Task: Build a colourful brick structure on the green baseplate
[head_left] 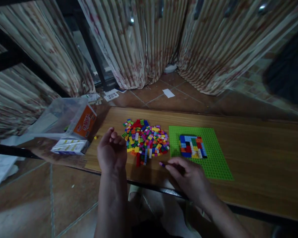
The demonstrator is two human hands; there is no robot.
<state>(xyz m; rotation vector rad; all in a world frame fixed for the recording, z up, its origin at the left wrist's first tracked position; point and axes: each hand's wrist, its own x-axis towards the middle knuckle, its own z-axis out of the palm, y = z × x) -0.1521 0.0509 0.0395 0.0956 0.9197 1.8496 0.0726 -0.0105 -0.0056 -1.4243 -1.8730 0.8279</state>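
Observation:
Between the thumb and fingers of my right hand (188,175) is a small purple brick (162,164), held just above the wooden table near its front edge. My left hand (112,150) is raised by the left side of the brick pile, palm turned up and fingers curled closed, with nothing visible in it. A loose heap of multicoloured toy bricks (145,137) spreads between the hands. Right of it lies a green studded baseplate (217,155), bearing a low, roughly square build (192,146) of blue, red, yellow and white bricks.
A clear plastic bin (62,115) with an orange label lies on its side left of the table (263,158), beside a white box (71,146). Curtains (154,43) hang behind. Papers (168,93) lie on the tiled floor. A dark shape (288,66) stands at right.

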